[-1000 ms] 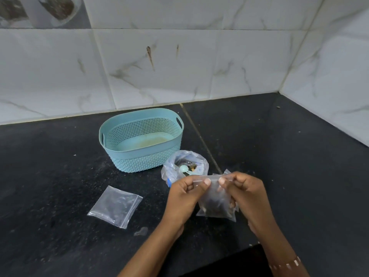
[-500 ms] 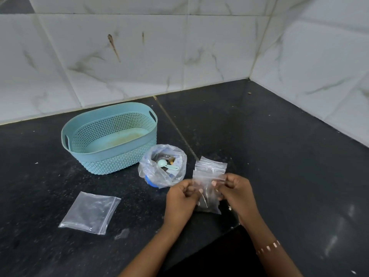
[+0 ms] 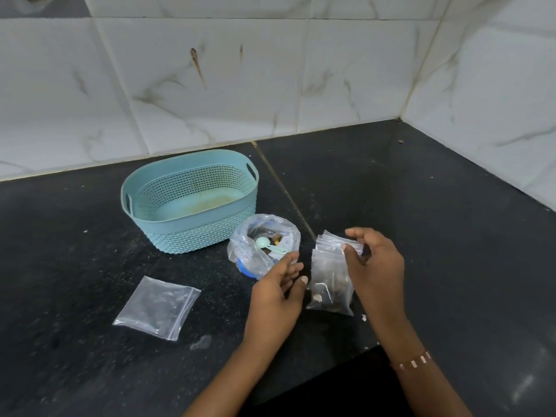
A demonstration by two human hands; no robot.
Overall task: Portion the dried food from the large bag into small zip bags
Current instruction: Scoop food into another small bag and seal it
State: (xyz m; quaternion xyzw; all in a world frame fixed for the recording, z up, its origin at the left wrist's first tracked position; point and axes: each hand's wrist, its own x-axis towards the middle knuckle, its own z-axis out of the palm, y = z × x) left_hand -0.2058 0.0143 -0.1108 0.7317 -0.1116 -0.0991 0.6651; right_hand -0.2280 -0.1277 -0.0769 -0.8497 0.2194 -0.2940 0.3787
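- While the right hand (image 3: 374,263) pinches the filled small bag's (image 3: 331,284) top above the desk (image 3: 421,206), the left hand (image 3: 278,291) hangs open beside it, holding nothing.
- Light, floppy, slippery film: judged best held at the stiffer zip strip.

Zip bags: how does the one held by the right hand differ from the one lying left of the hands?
The held zip bag hangs upright, pinched near its top by the right hand; the lying zip bag rests flat on the counter, untouched. The held zip bag carries a dark clump of food at its bottom; the lying zip bag looks flatter, contents unclear. Both are small, clear and rectangular.
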